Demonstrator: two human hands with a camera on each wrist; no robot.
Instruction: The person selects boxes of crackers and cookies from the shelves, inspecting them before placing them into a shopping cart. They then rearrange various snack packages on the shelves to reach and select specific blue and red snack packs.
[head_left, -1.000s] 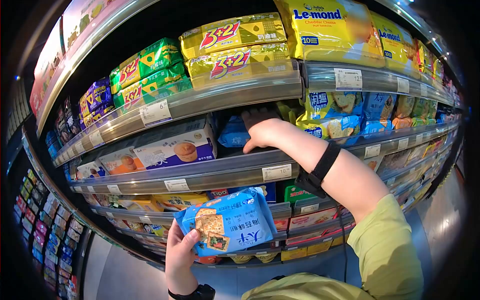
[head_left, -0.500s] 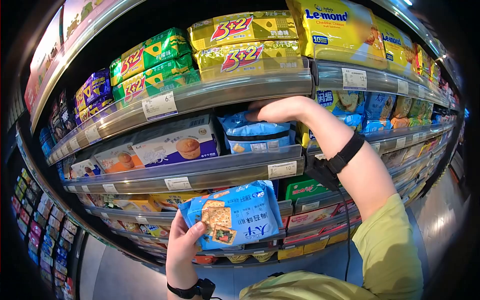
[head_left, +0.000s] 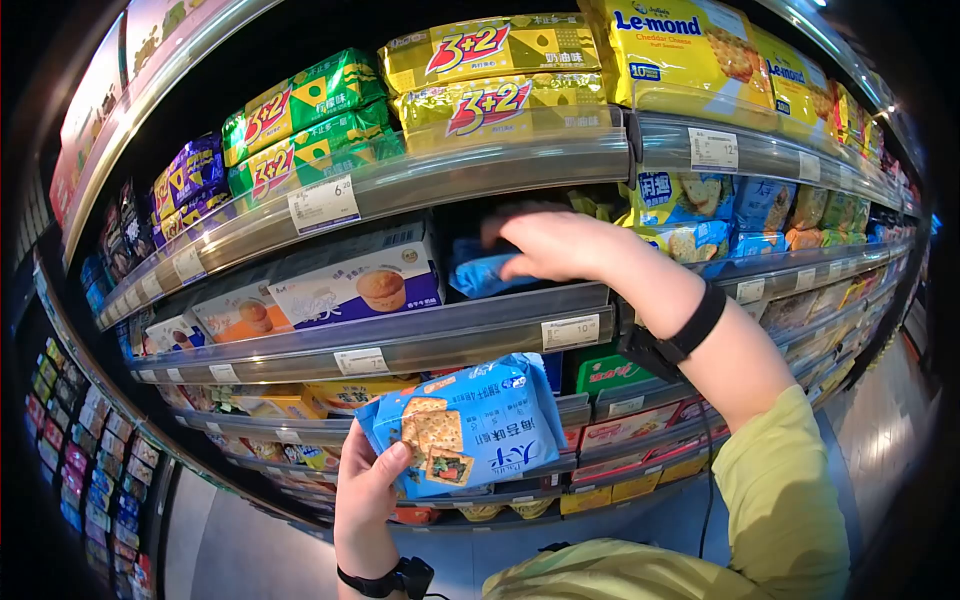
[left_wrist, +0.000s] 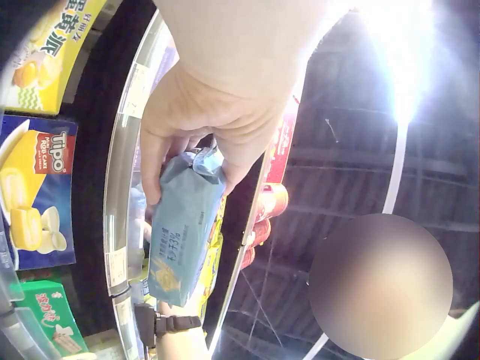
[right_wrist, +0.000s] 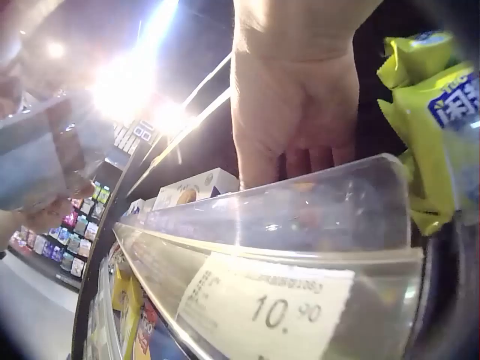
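Two hands are at work along a stocked snack shelf. L hand (head_left: 368, 478) holds a blue Pacific cracker pkt (head_left: 465, 430) out in front of the lower tiers, thumb across its face; fingers behind it are hidden in the head view, but the L wrist view shows us thumb & fingers pinching the crimped end. R hand (head_left: 570, 245) is inside the mid tier, over a 2nd blue pkt (head_left: 482, 272); its fingertips are blurred there & go behind the clear shelf lip (right_wrist: 300, 202) in the R wrist view, so we can't tell if it grips or just touches. That 2nd pkt is partly covered by the hand, label unreadable to us. Glare washes out part of both wrist views.

Writing: held pkt says 太平, Pacific & 海苔味, inverted in the head view; small print too fine for us. Muffin-picture box (head_left: 360, 285) sits L of the 2nd pkt. Up top: gold 3+2 pkts (head_left: 495, 45), green 3+2 pkts (head_left: 305, 95), Le-mond Cheddar Cheese bag (head_left: 685, 55). Price tag (right_wrist: 270, 304) near R hand reads 10.90. We also get a Tipo box (left_wrist: 37, 191) & a yellow TUC 闲趣 bag (right_wrist: 450, 112), cut off at the edge.
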